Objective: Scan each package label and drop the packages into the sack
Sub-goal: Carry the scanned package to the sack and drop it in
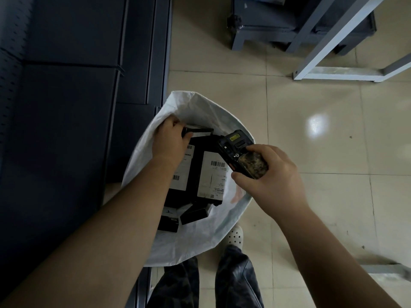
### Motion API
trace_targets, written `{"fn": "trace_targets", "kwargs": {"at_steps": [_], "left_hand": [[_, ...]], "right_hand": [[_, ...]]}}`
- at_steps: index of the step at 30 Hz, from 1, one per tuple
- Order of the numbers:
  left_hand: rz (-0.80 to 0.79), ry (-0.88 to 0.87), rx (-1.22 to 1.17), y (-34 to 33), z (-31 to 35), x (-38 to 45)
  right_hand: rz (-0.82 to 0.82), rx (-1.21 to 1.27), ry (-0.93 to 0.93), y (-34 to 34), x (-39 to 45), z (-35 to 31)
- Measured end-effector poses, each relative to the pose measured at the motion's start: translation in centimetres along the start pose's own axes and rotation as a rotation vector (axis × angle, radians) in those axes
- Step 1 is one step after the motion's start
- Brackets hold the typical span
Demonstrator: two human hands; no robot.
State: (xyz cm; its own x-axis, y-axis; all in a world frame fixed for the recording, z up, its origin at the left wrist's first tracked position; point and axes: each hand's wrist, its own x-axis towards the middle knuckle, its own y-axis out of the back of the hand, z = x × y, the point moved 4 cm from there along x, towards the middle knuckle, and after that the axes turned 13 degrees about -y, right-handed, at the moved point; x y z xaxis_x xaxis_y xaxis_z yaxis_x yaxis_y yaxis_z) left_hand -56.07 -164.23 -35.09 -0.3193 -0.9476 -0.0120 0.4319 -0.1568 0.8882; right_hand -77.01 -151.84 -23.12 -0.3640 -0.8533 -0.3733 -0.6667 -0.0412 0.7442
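A white woven sack (200,238) stands open on the floor below me. Inside lie several black packages with white barcode labels (212,176). My left hand (170,141) reaches into the sack's far side and grips the edge of a black package (198,131) at the top of the pile. My right hand (266,176) holds a black handheld scanner (241,153) over the sack's right rim, its back side up and its head pointing toward the packages.
A dark metal shelving unit (66,107) fills the left side, right against the sack. A grey frame (333,72) and a dark cabinet base (266,30) stand on the beige tiled floor at the top right. My legs and a white shoe (234,237) are beside the sack.
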Motion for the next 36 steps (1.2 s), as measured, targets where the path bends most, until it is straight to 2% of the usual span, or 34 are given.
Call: {"fn": "trace_targets", "kwargs": {"at_steps": [2, 9, 15, 19, 27, 32, 36], "left_hand": [[0.011, 0.031, -0.039, -0.4, 0.0, 0.4], [-0.134, 0.114, -0.043, -3.5, -0.9, 2.3], [-0.273, 0.117, -0.117, -4.1, -1.3, 1.8], [-0.152, 0.032, -0.194, -2.2, -0.7, -0.5], [-0.036, 0.037, -0.333, 8.4, 3.7, -8.3], [0.1, -0.042, -0.381, 19.3, 9.5, -11.7], [0.223, -0.102, -0.307, 27.9, 15.3, -14.4]], "right_hand": [[0.0, -0.004, 0.003, 0.0, 0.2, 0.1], [0.029, -0.012, 0.003, -0.2, 0.8, 0.4], [0.036, 0.0, -0.016, -0.2, 1.5, 0.6], [0.019, -0.013, -0.023, -0.3, 1.1, 0.2], [0.007, 0.036, 0.021, 1.6, -2.0, -2.4], [0.054, 0.083, 0.101, 8.4, -6.1, -7.4], [0.046, 0.121, 0.274, 14.2, -9.3, -11.2]]}}
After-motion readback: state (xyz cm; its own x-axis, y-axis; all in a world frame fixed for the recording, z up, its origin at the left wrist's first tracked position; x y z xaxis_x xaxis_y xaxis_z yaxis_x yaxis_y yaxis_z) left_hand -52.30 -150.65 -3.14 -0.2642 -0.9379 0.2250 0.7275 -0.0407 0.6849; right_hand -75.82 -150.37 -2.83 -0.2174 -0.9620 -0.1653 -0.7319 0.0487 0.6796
